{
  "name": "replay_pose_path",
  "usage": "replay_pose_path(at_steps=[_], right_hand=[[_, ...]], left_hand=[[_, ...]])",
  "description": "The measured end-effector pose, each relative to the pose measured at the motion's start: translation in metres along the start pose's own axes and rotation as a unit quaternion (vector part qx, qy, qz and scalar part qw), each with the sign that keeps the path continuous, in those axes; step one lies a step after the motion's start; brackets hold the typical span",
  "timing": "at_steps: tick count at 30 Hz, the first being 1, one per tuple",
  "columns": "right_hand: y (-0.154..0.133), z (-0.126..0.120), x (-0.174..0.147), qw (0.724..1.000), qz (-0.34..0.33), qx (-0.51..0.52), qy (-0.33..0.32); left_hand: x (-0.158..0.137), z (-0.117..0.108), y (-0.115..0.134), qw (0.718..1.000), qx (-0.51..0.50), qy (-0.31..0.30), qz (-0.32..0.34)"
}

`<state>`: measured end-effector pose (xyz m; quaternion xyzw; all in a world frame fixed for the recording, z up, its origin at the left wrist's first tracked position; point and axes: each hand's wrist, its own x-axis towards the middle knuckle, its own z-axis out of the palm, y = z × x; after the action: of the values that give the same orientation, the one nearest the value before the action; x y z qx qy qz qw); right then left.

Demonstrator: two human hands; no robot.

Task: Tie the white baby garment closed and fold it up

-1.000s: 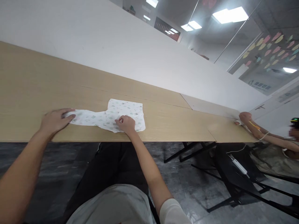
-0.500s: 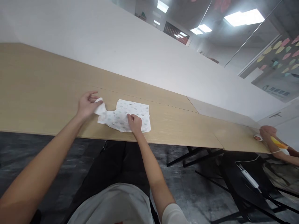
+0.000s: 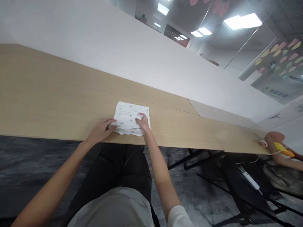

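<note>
A small white printed cloth [image 3: 129, 108], perhaps a garment, lies folded on the table, with its near edge in uneven layers. My left hand [image 3: 101, 130] is at the cloth's left edge, with thumb and fingers closed about the fold there. My right hand [image 3: 143, 123] rests on the right part of the cloth, thumb and forefinger apart; its other fingers are partly hidden.
The long wooden table [image 3: 59, 94] runs along a white wall [image 3: 142, 60]. At the far right sits another person, whose arm [image 3: 278, 154] is beside a yellow object [image 3: 284, 149]. A white power strip [image 3: 251, 180] rests on a black chair [image 3: 236, 176].
My left hand has brought the cloth's left end over to the right, onto the rest, and come nearer the table's front edge. My right hand has shifted slightly right and its fingers have parted.
</note>
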<state>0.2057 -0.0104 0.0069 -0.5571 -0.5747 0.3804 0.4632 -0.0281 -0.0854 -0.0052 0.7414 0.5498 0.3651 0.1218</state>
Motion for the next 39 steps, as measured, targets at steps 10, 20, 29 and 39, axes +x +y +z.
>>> replay_pose_path(at_steps=[10, 20, 29, 39], right_hand=[[0.004, -0.011, -0.001, 0.984, -0.061, -0.167, 0.008], [-0.004, -0.01, -0.014, 0.908, -0.14, -0.394, 0.02], [0.005, -0.096, -0.023, 0.819, -0.211, -0.52, -0.119], [0.023, -0.1, -0.032, 0.813, -0.292, -0.487, -0.13]], left_hand=[[0.004, 0.01, -0.012, 0.998, 0.037, -0.041, 0.0], [0.003, 0.011, -0.01, 0.999, 0.027, -0.033, -0.012], [0.006, -0.01, -0.031, 0.997, -0.069, -0.035, 0.008], [0.015, -0.011, -0.034, 0.988, 0.076, -0.118, 0.067]])
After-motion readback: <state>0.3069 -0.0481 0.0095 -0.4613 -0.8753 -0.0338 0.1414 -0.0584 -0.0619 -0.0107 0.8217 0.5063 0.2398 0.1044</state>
